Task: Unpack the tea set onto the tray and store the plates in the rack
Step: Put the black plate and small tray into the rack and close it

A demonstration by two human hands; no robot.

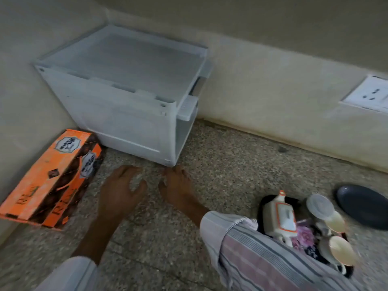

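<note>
Striped sleeve (pixel 262 255) partly hides blurred tea set (pixel 281 217)

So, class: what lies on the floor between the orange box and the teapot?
In the head view, both hands: left hand, right hand, over speckled floor.

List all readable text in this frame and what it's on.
"Wake Up": white badge on the orange box, printed twice, top face and side face.
"R...": large dark letters low on the orange box, twice; only the first letter reads, the rest is blurred.
Teapot: orange-framed panel, nothing readable.
White rack, wall socket, dark plate: no text visible.
</note>
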